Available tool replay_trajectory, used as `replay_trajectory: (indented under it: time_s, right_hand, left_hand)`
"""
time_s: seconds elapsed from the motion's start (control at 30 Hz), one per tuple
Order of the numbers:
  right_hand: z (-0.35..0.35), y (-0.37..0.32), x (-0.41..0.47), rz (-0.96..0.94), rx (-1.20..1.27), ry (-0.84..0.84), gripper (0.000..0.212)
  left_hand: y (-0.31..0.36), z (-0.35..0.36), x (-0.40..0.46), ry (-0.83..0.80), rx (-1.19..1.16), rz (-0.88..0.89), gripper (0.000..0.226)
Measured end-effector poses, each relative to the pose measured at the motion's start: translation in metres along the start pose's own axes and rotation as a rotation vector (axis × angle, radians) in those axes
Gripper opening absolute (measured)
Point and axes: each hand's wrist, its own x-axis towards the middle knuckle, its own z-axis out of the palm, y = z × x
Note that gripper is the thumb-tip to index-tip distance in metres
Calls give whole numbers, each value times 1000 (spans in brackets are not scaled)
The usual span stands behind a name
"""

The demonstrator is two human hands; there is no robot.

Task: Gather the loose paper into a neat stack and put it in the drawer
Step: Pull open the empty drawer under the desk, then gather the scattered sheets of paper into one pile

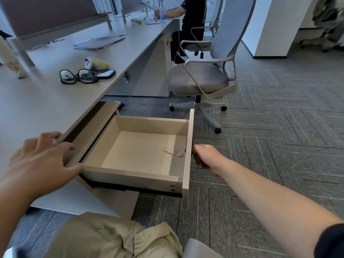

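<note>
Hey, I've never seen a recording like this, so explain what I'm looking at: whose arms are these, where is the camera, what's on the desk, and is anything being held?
There is no machine here. One wide-angle camera sits on a person's head and looks down at their own two bare hands. The left hand rests with straight fingers on the desk edge, thumb against the near wall of the open drawer. The right hand is curled at the drawer's front panel, apparently on its handle, which is hidden. Inside the drawer lies only a small torn scrap.

On the desk are black glasses, a dark phone, a white and yellow device, and farther back some grey sheets of paper. An office chair stands beyond, and another person sits at the far end.
</note>
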Motion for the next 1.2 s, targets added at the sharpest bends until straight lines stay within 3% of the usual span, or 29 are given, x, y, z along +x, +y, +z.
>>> replay_trajectory:
  time_s: [0.23, 0.33, 0.47, 0.63, 0.87, 1.07, 1.2]
  right_hand:
    - [-9, -40, -4, -171, -213, 201, 25]
    - [4, -77, -6, -263, -243, 193, 26]
    - [45, -123, -14, -398, -374, 167, 29]
    - [134, -169, -38, -530, -413, -19, 24]
    - [285, -205, -92, -680, -452, -322, 22]
    - [402, -218, -162, -778, -441, -540, 27]
    - [477, -216, -218, -832, -453, -706, 17]
  left_hand:
    - [13, -24, -15, -64, -11, 10, 85]
    - [5, -29, -23, -76, -114, 1, 94]
    - [0, -36, -40, -70, -272, -59, 89]
    - [-23, -51, -71, 16, -361, -115, 82]
    - [-97, -88, -136, 136, -259, -229, 73]
    - [-177, -100, -215, 196, -203, -422, 69]
    - [-227, -101, -278, 214, -168, -586, 68]
